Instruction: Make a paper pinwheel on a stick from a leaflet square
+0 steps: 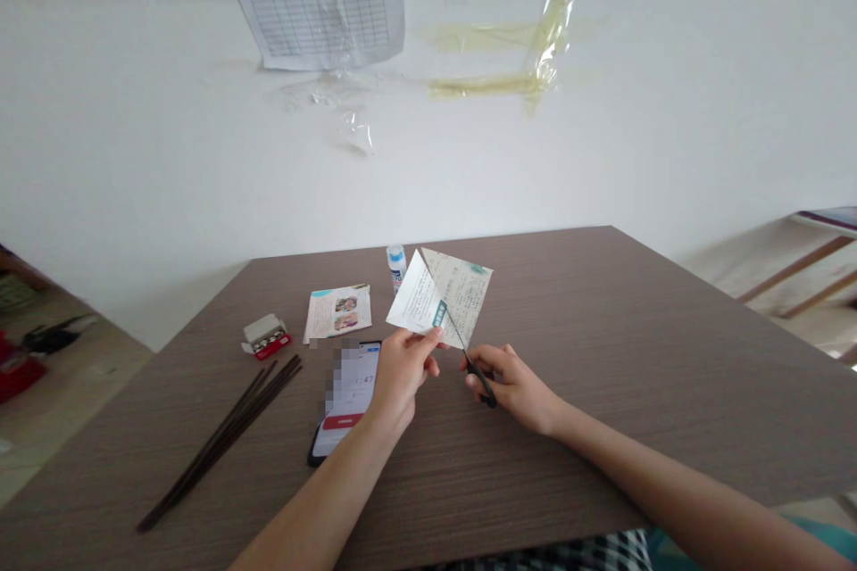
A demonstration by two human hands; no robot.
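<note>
My left hand (406, 368) pinches the lower edge of a sheet of printed paper (461, 283), lifted above the table. A cut runs down into the sheet from its top, and the white left flap stands apart from the yellowish right part. In my right hand (512, 382) is a pair of scissors (480, 382) with black handles, its blades at the paper along the line of the cut. Beneath my left wrist, partly covered, lies a phone (352, 385) with its screen lit.
Behind the paper stands a glue stick (395, 262). A folded printed paper (338, 312), an opened small red-and-white box (269, 337) and several thin dark sticks (224, 442) lie on the left of the brown table (603, 312). A white wall (469, 169) borders its far edge.
</note>
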